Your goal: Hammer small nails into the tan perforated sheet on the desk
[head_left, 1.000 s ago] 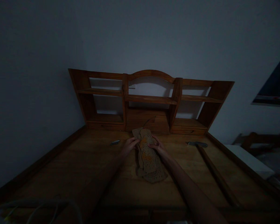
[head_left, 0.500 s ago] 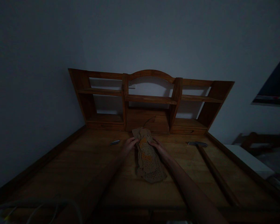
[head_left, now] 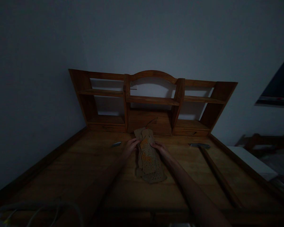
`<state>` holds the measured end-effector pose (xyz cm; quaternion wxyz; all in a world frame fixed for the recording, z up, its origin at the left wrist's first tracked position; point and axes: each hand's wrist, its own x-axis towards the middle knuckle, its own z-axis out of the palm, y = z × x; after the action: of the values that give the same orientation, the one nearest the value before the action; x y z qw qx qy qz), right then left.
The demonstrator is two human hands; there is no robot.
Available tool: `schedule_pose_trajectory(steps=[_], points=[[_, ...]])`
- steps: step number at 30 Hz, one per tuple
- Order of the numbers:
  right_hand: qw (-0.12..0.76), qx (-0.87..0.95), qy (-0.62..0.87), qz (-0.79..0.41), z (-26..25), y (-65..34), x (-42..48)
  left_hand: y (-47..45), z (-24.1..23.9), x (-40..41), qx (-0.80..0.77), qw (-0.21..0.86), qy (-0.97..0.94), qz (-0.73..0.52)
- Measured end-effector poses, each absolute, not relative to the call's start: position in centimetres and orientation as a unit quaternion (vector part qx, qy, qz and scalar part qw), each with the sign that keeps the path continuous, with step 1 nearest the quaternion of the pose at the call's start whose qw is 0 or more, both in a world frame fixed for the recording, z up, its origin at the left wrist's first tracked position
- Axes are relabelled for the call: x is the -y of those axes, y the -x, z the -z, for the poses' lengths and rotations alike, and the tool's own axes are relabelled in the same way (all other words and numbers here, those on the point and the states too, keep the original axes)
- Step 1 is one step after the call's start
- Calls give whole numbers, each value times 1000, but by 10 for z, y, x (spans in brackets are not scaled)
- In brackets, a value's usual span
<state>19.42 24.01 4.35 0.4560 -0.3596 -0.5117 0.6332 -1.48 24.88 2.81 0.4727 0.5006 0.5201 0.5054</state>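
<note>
A brown, layered, cardboard-like piece (head_left: 148, 160) with ragged edges, dark dots and orange patches is held over the middle of the wooden desk. My left hand (head_left: 132, 146) grips its left edge near the far end. On the opposite edge, my right hand (head_left: 161, 148) has its thumb on top and its other fingers mostly hidden. A thin, dark strand rises beyond the far end; whether it joins the piece I cannot tell. Left of my left hand lies a small grey tool (head_left: 116, 144), perhaps a folded knife. The room is dim.
A hammer (head_left: 219, 176) with a long wooden handle lies on the right of the desk (head_left: 85, 170). Along the desk's back stands a wooden shelf unit (head_left: 153, 100) against the wall. Pale cables (head_left: 38, 209) show at the lower left, and a white surface (head_left: 252, 162) lies beyond the right edge.
The brown piece has shifted slightly, its near end moving a little left and away from me. Both hands keep their hold and have hardly moved.
</note>
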Motion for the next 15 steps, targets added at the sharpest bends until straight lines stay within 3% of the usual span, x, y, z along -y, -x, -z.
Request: schedule_pose_trajectory(steps=[4, 9, 12, 15], points=[[463, 509, 369, -624, -40, -195, -244, 12, -34, -248, -526, 399, -513, -548], [476, 504, 385, -609, -35, -197, -250, 7, -79, -217, -508, 99, -536, -666], [480, 506, 387, -603, -36, -198, -250, -3, -92, -162, -437, 136, -679, -574], [478, 509, 381, -606, -37, -199, -248, -23, -73, -96, -376, 198, -754, -501]])
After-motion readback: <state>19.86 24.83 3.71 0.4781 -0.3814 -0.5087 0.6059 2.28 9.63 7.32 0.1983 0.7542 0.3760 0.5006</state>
